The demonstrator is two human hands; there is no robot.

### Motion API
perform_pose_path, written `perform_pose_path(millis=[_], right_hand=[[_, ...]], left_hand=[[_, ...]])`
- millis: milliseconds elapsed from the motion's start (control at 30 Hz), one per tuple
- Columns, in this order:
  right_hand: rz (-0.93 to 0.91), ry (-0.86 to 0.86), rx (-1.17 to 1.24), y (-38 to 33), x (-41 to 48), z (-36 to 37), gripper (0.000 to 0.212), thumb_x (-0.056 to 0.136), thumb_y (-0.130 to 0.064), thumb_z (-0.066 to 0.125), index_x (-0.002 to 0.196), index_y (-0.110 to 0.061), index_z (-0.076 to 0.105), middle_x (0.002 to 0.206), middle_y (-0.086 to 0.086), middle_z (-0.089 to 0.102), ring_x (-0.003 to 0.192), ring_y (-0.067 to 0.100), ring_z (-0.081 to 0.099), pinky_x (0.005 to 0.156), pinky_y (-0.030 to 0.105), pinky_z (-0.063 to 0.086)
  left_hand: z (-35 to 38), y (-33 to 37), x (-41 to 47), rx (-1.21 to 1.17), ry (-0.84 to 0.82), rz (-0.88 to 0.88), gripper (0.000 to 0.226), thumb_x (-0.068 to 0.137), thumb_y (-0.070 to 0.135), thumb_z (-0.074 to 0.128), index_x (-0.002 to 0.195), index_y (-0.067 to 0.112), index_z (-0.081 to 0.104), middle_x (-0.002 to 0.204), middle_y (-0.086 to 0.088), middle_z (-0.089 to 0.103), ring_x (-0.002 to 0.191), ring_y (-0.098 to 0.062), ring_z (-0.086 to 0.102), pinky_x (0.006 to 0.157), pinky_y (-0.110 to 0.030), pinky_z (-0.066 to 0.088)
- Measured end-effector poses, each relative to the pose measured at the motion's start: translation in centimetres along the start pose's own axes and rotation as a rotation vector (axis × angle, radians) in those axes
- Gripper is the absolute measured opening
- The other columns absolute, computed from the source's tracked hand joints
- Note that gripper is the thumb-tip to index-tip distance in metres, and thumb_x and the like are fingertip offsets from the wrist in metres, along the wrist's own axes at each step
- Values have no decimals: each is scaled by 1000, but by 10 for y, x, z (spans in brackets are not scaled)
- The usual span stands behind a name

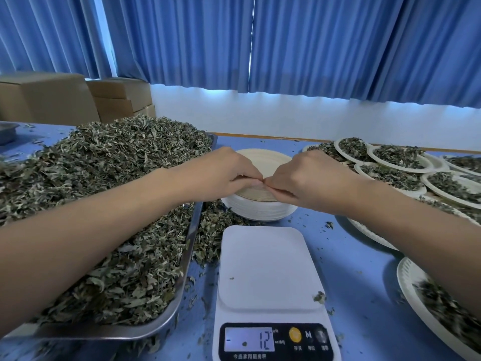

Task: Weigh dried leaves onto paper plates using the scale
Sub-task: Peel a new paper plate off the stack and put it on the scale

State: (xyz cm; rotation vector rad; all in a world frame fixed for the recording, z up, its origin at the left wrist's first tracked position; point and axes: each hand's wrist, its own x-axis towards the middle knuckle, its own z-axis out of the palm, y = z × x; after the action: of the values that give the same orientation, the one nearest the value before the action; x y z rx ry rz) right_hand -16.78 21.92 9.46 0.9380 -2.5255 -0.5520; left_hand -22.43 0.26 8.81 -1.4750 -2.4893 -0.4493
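A stack of paper plates (263, 208) was seen at the centre of the frame on the blue table (356, 259), just beyond the white scale (263, 264). Both hands were brought together over the near edge of the stack. The left hand (221, 175) and the right hand (307, 181) were each closed in a pinching grip on the rim of the top plate, the fingertips of the two meeting at the middle. A few leaf crumbs were scattered on the scale's platform, and a minus sign and "12" were shown on its display at the lower centre. The left of the frame was filled by a metal tray (193, 238) heaped with dried leaves (104, 173), some spilled onto the table beside the stack. Filled plates (398, 155) were crowded together at the right, overlapping one another. Cardboard boxes (52, 97) were stacked at the upper left, before blue curtains (312, 48).
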Motion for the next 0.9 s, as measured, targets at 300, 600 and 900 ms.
perform_pose_path(millis=[300, 600, 900], right_hand=[[-60, 350, -184, 3, 2, -9, 28, 69, 15, 72, 64, -7, 56, 52, 5, 41, 43, 23, 31, 41, 31, 38], [61, -37, 81, 0, -3, -12, 44, 106, -41, 30, 106, -24, 71, 94, -4, 65, 76, 26, 58, 69, 42, 50], [231, -65, 448, 13, 2, -1, 17, 98, -38, 64, 109, -35, 77, 108, -17, 69, 98, 15, 61, 85, 44, 52]], left_hand=[[-14, 1, 3, 22, 77, 10, 19, 100, 26, 63, 109, 20, 78, 93, 15, 73, 80, 0, 59, 83, -33, 50], [-4, 4, 6, 107, -66, -43, 19, 96, 27, 67, 112, 26, 77, 111, 12, 73, 100, -11, 64, 89, -36, 50], [-3, -1, 12, 75, -54, -89, 16, 93, 30, 71, 109, 30, 77, 108, 16, 73, 96, -3, 62, 90, -37, 52]])
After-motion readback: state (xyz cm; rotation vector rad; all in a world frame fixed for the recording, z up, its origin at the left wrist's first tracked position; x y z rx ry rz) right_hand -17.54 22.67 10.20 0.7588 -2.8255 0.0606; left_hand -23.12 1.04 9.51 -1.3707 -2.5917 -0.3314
